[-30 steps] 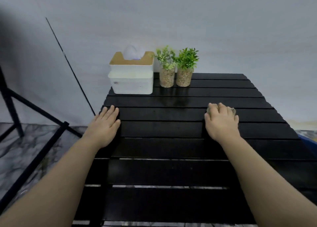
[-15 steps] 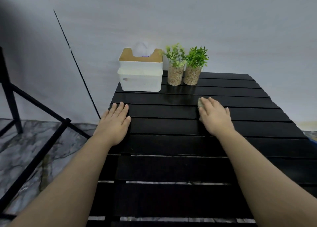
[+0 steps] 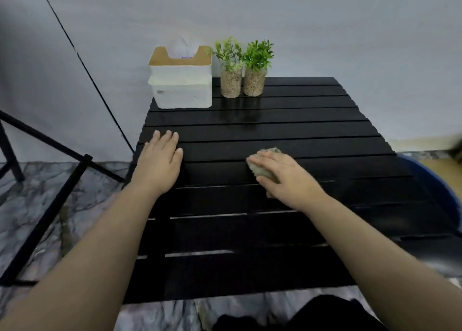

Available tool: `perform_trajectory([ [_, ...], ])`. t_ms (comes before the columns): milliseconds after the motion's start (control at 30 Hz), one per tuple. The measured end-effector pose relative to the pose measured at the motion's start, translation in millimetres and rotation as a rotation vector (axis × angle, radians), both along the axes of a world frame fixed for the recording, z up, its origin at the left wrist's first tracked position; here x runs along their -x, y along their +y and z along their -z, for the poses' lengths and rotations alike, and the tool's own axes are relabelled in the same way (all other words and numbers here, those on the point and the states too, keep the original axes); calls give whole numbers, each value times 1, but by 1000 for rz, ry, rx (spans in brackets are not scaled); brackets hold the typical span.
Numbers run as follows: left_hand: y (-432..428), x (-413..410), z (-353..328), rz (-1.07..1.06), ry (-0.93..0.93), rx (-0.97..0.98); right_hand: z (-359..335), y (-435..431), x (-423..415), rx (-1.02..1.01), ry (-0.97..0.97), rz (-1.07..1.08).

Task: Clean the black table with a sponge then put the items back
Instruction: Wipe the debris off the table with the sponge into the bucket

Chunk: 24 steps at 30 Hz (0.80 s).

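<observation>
Now the sponge [image 3: 261, 167] is found further left on the surface [image 3: 312, 121] than a second ago, near the middle rather than right of it, and about a slat nearer the person. It is pressed flat under the right hand [image 3: 287, 178], whose fingers [image 3: 265, 159] are laid almost straight over it and turned to point left; nothing is gripped, only pushed. The left hand [image 3: 160, 164] is kept where it was, spread flat at the left edge with fingers [image 3: 166, 141] relaxed and holding nothing, apparently to steady the surface. A wiping stroke is thus judged to be under way across the middle slats. The nearest slats and the strip under the items probably remain to be done, so putting things back is not yet due.

The surface is made up of long, glossy black slats parted by narrow gaps; a sheen and faint reflections are seen on the far ones. The sponge is dull grey-green, coarse and crumpled, and evidently soft. At the far left corner a white tissue box [image 3: 181, 91] with a tan, wood-like lid is set. Just beside it stand two cylindrical plant jars [image 3: 231, 83], filled with pale gravel and topped with green sprigs.
</observation>
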State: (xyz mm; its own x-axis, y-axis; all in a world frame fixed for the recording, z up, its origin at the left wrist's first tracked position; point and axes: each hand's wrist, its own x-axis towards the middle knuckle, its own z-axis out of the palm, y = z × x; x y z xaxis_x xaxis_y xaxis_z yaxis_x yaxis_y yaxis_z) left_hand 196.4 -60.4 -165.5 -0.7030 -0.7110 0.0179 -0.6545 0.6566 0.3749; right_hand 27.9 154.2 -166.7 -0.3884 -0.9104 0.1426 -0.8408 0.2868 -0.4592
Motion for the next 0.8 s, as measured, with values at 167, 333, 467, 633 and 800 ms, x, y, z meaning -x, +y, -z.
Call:
perform_trajectory([
  [167,125,-7,-7,170,36,-64,14,123,47,-59,115,637],
  [333,185,-19,9,156,-32,-81,25,92,-47,-30,158,349],
  [467,191,-21,20,131,-83,-5,18,116,-80,-13,128,17],
  [633,189,-20,21,134,-107,-9,16,188,27,-89,108,565],
  [800,190,-19,23,109,-119,6,21,158,-13,-8,185,518],
])
